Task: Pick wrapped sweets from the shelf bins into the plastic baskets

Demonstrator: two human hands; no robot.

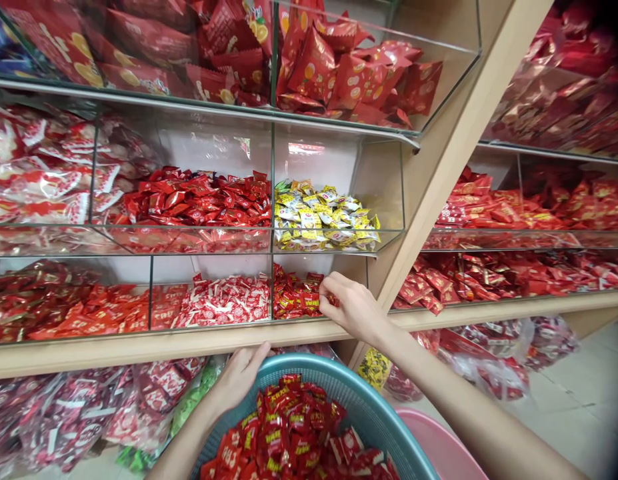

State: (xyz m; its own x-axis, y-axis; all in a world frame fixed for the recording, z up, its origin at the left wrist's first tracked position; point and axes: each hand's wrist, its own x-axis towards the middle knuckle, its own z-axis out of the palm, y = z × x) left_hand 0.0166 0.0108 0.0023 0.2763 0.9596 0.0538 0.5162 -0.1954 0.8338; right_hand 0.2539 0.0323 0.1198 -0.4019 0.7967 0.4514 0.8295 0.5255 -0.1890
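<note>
A teal plastic basket holds wrapped candies, mostly red with yellow lettering and some red and white. My left hand grips its left rim, thumb pointing up over the edge; the other fingers are hidden. At the bottom shelf, my right hand is at the front of a glass compartment of red candies with yellow print. Its fingers are curled together, and whatever they hold is hidden. Left of that compartment lie red and white candies. Yellow and white candies fill the compartment above.
A wooden upright divides the shelves, with glass-fronted bins of red packets to the right. Bagged candies sit under the wooden shelf edge. A pink basin stands beneath the teal basket on the right.
</note>
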